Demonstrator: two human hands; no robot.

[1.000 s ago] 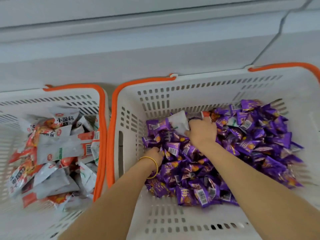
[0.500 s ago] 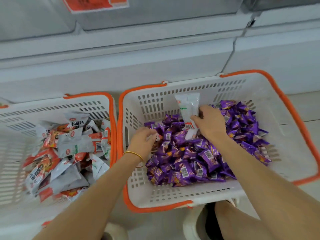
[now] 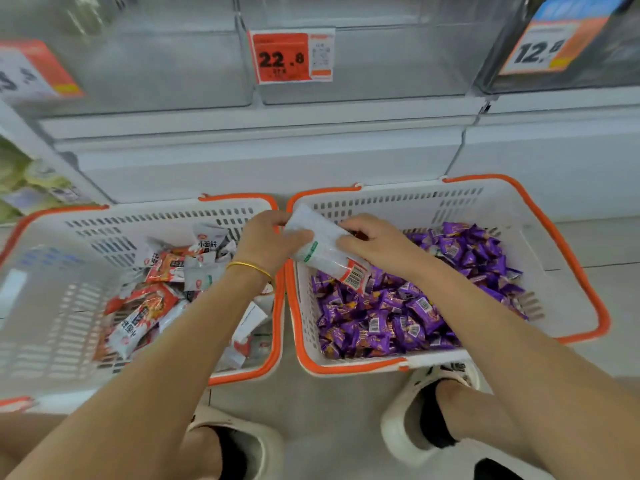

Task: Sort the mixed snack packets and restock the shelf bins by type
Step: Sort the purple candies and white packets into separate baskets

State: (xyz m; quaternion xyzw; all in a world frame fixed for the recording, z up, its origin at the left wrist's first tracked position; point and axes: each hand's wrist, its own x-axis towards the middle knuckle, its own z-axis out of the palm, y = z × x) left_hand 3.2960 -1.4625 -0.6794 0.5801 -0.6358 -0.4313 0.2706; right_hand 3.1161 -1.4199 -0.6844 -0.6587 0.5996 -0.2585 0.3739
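Now the white packet [image 3: 322, 252] is out of the purple pile [image 3: 398, 317], gripped by left hand [image 3: 268, 242] and right hand [image 3: 374, 242]; likely bound for the left basket [image 3: 239, 196].

Before us, "22.8" on the orange price tag [image 3: 282, 57], "12" on our right-hand tag [image 3: 543, 46], "小面筋" on a basket packet [image 3: 207, 242].

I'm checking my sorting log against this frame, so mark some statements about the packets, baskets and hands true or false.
1. Both the left hand and right hand hold the white packet. True.
2. The right basket holds mostly purple packets. True.
3. The left basket holds purple packets. False: the left basket holds white and red packets.
4. The middle price tag reads 12.8. False: the middle price tag reads 22.8.
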